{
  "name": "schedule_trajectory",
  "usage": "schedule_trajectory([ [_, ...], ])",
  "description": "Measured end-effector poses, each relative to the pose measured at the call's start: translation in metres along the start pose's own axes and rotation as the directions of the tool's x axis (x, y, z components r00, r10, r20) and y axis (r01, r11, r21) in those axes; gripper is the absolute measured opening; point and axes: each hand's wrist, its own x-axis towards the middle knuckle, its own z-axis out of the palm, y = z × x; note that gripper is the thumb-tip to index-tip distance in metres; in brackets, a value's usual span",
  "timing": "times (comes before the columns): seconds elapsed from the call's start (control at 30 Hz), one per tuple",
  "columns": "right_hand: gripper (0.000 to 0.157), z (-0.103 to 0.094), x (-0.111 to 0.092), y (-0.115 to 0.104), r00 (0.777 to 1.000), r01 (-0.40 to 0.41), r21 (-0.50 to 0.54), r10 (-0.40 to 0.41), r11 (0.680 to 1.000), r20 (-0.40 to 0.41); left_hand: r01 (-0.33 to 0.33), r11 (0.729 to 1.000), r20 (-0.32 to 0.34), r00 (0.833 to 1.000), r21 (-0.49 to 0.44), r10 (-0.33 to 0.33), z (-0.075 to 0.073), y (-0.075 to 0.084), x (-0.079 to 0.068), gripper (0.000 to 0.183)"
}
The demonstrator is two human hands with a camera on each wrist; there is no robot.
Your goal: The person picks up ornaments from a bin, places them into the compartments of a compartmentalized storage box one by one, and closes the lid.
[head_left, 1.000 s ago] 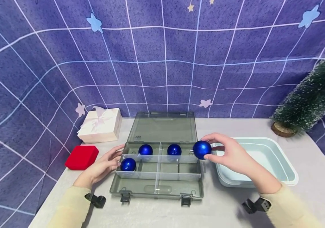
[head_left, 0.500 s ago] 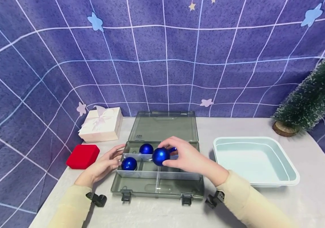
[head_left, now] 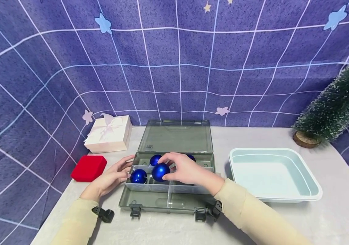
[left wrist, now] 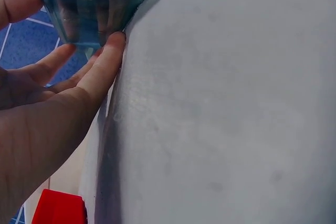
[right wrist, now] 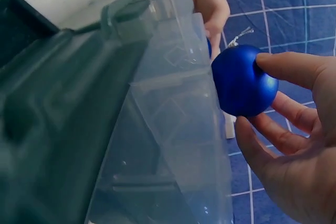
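Note:
My right hand (head_left: 186,168) pinches a matte blue Christmas ball (head_left: 160,172) between thumb and fingers, over the middle row of a grey-green transparent divider box (head_left: 148,198). In the right wrist view the ball (right wrist: 244,81) shows a silver loop and sits beside the box's clear dividers (right wrist: 173,93). A shiny blue ball (head_left: 138,176) lies at the left of the middle row, and another (head_left: 155,160) lies behind it in the back row. A third (head_left: 191,157) is mostly hidden by my right hand. My left hand (head_left: 108,178) touches the box's left side with extended fingers.
The box's lid (head_left: 175,137) lies back, open. A pale blue tray (head_left: 284,195) stands to the right, a small snowy tree (head_left: 333,105) behind it. At left are a red case (head_left: 88,168) and a white gift box (head_left: 108,134) with a bow.
My right hand has carried the blue ball leftward from the box's right edge to above the left part of its middle row, and lower. The left hand has stayed at the box's side.

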Motion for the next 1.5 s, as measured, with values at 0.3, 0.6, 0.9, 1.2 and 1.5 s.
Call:
schedule_trajectory([
  [0.3,0.043,0.011,0.006,0.001,0.998,-0.054,-0.092,0.056,0.994,0.020,-0.002,1.000,0.005,1.000,-0.008,0.002,0.000,0.000,0.000,0.087],
  [0.6,0.037,0.011,0.007,0.002,0.996,-0.067,-0.135,0.074,0.989,0.049,-0.004,1.000,0.005,1.000,-0.002,0.004,0.000,0.000,0.000,0.087],
  [0.9,0.026,-0.005,0.001,-0.007,0.997,-0.040,-0.043,0.042,0.998,0.058,0.025,0.998,0.054,0.998,-0.055,-0.022,-0.002,0.008,0.000,0.086],
  [1.2,0.024,-0.044,-0.010,-0.014,0.998,-0.064,0.076,0.065,0.995,-0.018,0.121,0.993,0.079,0.990,0.004,-0.121,-0.015,0.035,0.005,0.080],
  [1.5,0.036,-0.095,-0.019,0.005,0.948,-0.179,0.370,0.260,0.912,-0.182,0.072,0.985,-0.013,0.997,0.156,-0.071,-0.012,0.081,0.028,0.068],
])
